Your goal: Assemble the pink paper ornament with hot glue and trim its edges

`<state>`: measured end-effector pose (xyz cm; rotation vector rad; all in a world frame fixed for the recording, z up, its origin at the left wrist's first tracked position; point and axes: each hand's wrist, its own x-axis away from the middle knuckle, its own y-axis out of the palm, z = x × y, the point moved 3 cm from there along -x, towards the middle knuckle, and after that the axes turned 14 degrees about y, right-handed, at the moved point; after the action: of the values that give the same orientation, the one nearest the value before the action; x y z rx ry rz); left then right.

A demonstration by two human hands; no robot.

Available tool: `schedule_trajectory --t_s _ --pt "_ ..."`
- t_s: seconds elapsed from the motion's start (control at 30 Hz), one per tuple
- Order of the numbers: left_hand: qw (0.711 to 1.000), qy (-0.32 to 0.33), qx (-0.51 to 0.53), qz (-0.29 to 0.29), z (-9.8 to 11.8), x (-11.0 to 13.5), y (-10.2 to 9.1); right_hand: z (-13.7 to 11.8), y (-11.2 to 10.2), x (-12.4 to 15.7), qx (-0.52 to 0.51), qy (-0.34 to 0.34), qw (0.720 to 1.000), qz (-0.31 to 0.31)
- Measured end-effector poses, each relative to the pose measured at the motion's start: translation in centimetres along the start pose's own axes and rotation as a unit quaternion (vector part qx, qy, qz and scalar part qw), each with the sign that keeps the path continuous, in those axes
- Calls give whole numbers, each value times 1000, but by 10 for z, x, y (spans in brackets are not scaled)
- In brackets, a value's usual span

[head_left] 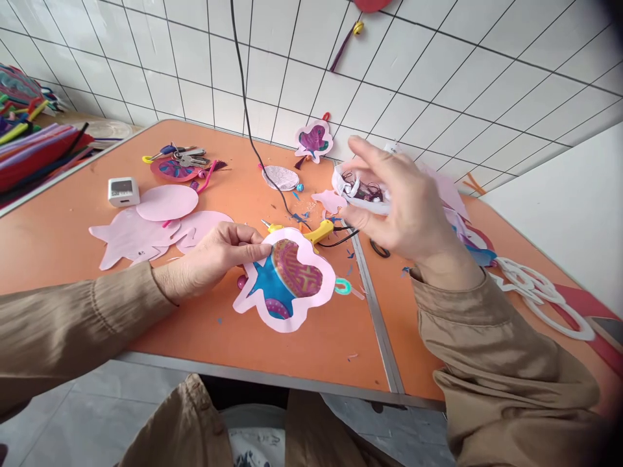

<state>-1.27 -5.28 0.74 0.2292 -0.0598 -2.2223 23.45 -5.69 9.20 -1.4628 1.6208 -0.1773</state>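
My left hand [219,256] pinches the left edge of a flat, pink-bordered fabric ornament [296,279] between thumb and fingers. Blue and purple patterned cloth fills its middle, a teal loop [342,286] sticks out on its right, and a dark pink bead [242,281] shows at its left. My right hand [403,201] is raised, slightly blurred, with thumb and fingers apart and nothing visible between them. Partly behind it is a white plastic bag [363,194] with dark purple tassels inside. Just beyond the ornament lies a yellow glue gun [318,231], partly covered by it.
Pink cut-out shapes [126,237] and a white charger cube [123,192] lie at left, below keys [189,157] on another ornament. A finished-looking ornament [314,141] leans at the wall. A black cord [246,97] hangs down to the table. White rings [559,311] lie at right.
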Motion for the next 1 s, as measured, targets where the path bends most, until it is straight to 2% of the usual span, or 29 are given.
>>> schedule_trajectory --t_s 0.07,0.13,0.2,0.37,0.5,0.63,0.8,1.0 --pt "1000 6 16 10 -1 0 -1 -1 9 5 -61 48 992 -102" --pt "999 13 25 15 -1 -1 -1 -1 23 12 -137 129 955 -230" --pt "999 20 22 17 -1 -1 0 -3 37 20 -155 179 925 -298" --pt "999 34 5 14 1 -1 1 -14 53 28 -98 206 938 -261" --pt "999 49 -7 -7 2 0 1 -16 53 29 -74 210 946 -235" --pt "998 62 -5 -21 3 0 0 -12 52 27 -78 209 946 -235" --pt "998 45 -35 26 3 -2 -2 -15 58 31 -75 205 942 -256" --pt "997 27 -61 43 5 -1 1 -23 65 37 -27 157 959 -236"
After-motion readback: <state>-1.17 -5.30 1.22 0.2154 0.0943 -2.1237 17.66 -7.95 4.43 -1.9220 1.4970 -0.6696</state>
